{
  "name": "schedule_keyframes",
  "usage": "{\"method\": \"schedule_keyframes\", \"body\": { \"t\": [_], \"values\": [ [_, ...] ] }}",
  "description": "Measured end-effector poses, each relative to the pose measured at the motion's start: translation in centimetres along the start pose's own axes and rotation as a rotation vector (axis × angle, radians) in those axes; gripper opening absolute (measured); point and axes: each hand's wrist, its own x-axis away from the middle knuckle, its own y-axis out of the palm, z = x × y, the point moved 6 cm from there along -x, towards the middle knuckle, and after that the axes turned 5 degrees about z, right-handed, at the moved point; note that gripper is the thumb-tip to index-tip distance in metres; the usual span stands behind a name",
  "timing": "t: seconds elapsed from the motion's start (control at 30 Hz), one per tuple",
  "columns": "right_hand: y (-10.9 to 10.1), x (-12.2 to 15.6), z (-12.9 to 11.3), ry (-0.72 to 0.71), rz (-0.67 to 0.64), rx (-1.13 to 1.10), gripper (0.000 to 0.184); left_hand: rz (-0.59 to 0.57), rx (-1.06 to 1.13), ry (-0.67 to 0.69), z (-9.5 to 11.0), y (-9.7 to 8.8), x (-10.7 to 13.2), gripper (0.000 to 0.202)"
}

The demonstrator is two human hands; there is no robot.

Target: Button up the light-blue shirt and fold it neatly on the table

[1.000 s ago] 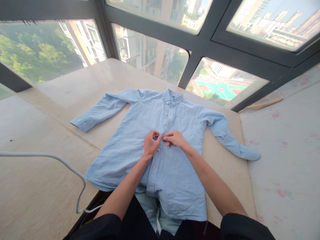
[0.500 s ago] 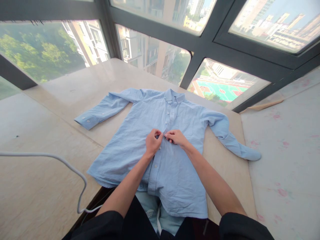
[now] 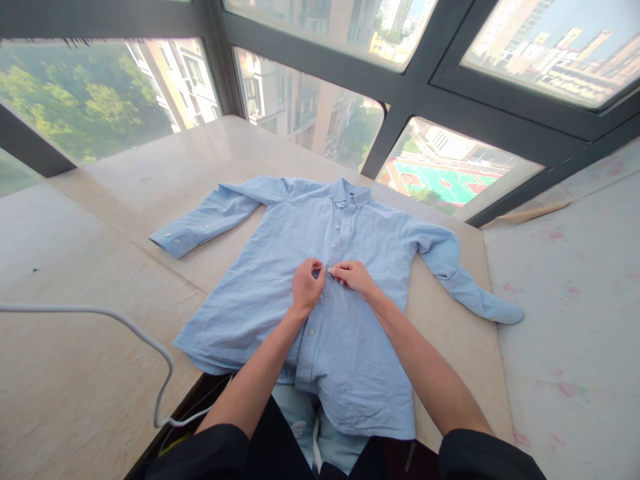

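Observation:
A light blue button-up shirt (image 3: 370, 320) lies front side up, its collar pointing away from me and both sleeves spread outward. Over the middle of its front, my left hand (image 3: 308, 283) pinches the fabric edge at the placket. My right hand (image 3: 353, 275) faces it from the other side, thumb and fingertips closed on the placket too. The fingertips of both hands nearly meet. Whatever button or buttonhole lies between them is too small and covered to make out. Below the hands a white button (image 3: 311, 332) shows on the placket.
The shirt rests on a beige stone-like ledge (image 3: 100, 267) with a raised seam. A white cable (image 3: 125, 322) curls along the left. Grey-framed windows (image 3: 320, 67) stand behind, and a flower-patterned wall (image 3: 570, 320) borders the right. The shirt's hem hangs over the front edge, above my legs.
Both hands stay at the same spot on the placket with only tiny finger shifts. The view has moved very slightly; the shirt lies as before.

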Motion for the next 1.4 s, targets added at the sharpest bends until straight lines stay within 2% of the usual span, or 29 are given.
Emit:
{"method": "schedule_keyframes", "body": {
  "t": [0.23,0.37,0.43,0.5,0.6,0.67,0.8,1.0,1.17,1.3,1.4],
  "values": [
    [-0.1,-0.1,-0.1,-0.069,0.017,0.119,0.024,-0.062,-0.129,0.064,0.4,0.1,-0.1,0.015],
    [-0.5,0.1,0.2,-0.118,0.052,0.192,0.021,-0.069,-0.266,0.157,1.2,0.1,-0.1,0.014],
    [-1.2,0.4,0.4,-0.203,0.124,0.251,0.018,-0.092,-0.349,0.199,1.5,0.2,0.0,0.015],
    [-2.1,1.3,0.6,-0.347,0.228,0.337,0.017,-0.117,-0.438,0.231,1.7,0.3,0.4,0.018],
    [-3.5,3.3,1.5,-0.572,0.342,0.544,0.026,-0.138,-0.58,0.314,1.7,0.1,1.5,0.028],
    [-4.6,4.6,2.7,-0.633,0.401,0.695,0.031,-0.152,-0.658,0.373,1.5,-0.4,2.3,0.036],
    [-7.1,6.6,5.7,-0.584,0.514,0.911,0.042,-0.158,-0.774,0.379,0.3,-2.5,3.5,0.052],
    [-8.3,7.5,8.9,-0.484,0.489,1.075,0.059,-0.116,-0.879,0.323,-1.3,-6.5,4.9,0.058],
    [-8.1,7.2,9.6,-0.45,0.492,1.087,0.071,-0.048,-0.928,0.253,-2.9,-10.4,6.8,0.058],
    [-8.0,7.1,9.7,-0.455,0.501,1.098,0.073,-0.014,-0.984,0.191,-3.7,-13.2,8.5,0.059],
    [-8.0,7.1,9.7,-0.462,0.509,1.105,0.072,-0.02,-1.028,0.088,-4.2,-14.9,9.1,0.059]
  ]
}}
